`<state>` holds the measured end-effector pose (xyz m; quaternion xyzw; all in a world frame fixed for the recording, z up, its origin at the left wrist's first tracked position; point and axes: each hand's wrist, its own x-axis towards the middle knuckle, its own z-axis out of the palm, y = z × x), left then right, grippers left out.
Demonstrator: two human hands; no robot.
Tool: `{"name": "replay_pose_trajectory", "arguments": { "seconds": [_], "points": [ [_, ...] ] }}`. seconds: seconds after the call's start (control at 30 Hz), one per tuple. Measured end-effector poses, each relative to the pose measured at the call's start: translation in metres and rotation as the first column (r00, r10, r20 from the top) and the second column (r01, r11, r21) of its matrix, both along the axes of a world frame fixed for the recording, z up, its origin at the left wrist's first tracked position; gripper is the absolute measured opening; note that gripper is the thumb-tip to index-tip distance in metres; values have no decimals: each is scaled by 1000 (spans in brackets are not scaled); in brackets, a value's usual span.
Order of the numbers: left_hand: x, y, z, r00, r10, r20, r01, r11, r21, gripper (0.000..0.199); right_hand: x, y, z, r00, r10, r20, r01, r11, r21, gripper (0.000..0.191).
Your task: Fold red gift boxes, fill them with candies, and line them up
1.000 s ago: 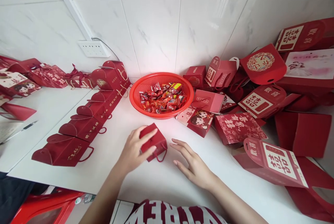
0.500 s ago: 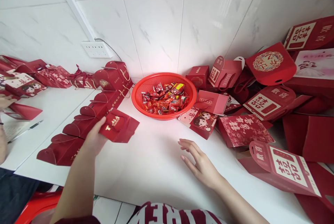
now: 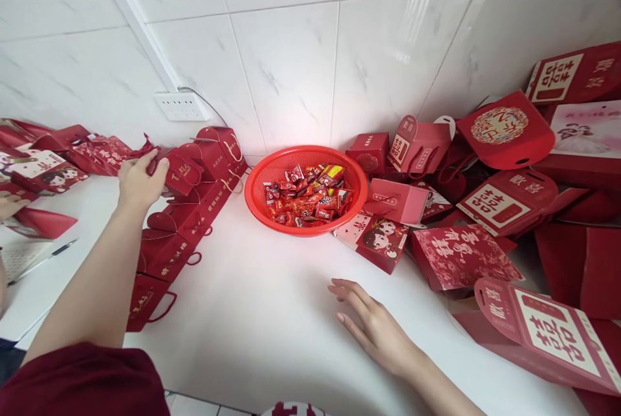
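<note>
Gripping red box [image 3: 182, 172] over box row [image 3: 167, 261] (prob. touching), L fingers [image 3: 143, 161] narrow; R fingers [image 3: 356, 299] loosely parted.

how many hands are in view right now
3: the left hand, gripping a small red gift box; the right hand, over the white table; another person's hand, cut off at the left edge. More may be hidden there.

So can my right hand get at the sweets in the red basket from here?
Probably, yes: the right hand looks empty, the sweets lie uncovered in the red basket, and only bare white table shows on the straight way there.
</note>
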<state>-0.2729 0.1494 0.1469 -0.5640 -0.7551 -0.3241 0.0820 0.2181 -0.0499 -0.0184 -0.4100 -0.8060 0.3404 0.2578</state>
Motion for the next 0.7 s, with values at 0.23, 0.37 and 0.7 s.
{"name": "replay_pose_trajectory", "arguments": {
  "seconds": [0.23,0.37,0.7],
  "points": [
    [11,12,-16,998,-29,-56,26,999,-48,69,1,3,-1,999,8,32,-8,1000,4,36],
    [15,10,-25,997,-62,-46,55,990,-133,67,2,3,-2,998,27,54,-28,1000,2,36],
    [-11,24,-16,984,-101,146,137,954,-265,62,4,3,-2,997,34,67,-35,999,15,34]
  ]
}}
